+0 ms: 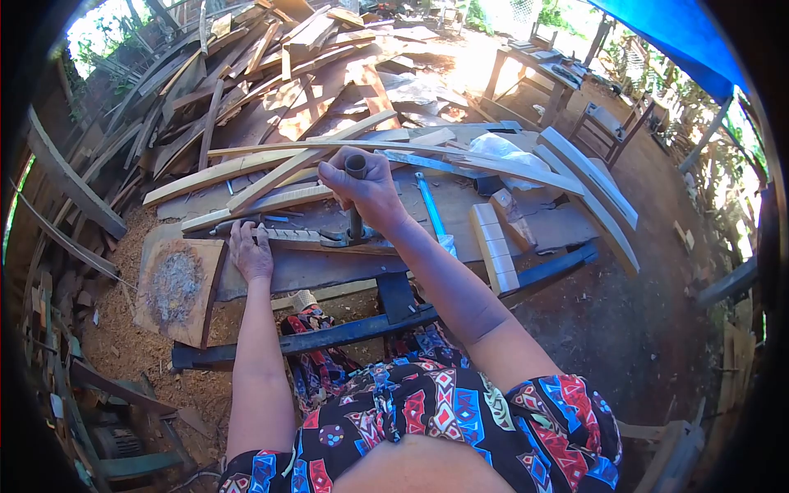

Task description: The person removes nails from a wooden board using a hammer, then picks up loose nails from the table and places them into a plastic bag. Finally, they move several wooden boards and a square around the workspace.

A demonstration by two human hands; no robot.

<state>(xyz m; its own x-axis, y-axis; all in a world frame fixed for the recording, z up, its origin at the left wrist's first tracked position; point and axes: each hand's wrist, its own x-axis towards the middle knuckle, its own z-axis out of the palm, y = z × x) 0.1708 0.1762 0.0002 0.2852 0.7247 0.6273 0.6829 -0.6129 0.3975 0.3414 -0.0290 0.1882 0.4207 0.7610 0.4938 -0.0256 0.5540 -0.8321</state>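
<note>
My right hand (367,187) is wrapped round the upright dark handle of a brace-like tool (356,167), raised above the workbench (419,197). The tool's lower end meets a narrow notched wooden piece (292,235) lying across the bench. At the left end of that piece, my left hand (251,249) rests with its fingers bent over the wood; its grip is partly hidden. Just left of it is a square board (181,287) with a grey, rough patch. A blue bar (430,205) lies to the right of the tool.
Long wooden strips (271,168) cross the bench's far side. A marked wood block (493,246) and a plastic bag (501,156) lie at right. A dark rail (329,337) runs along the near edge. Scrap wood (246,74) is piled behind; a table (542,70) stands back right.
</note>
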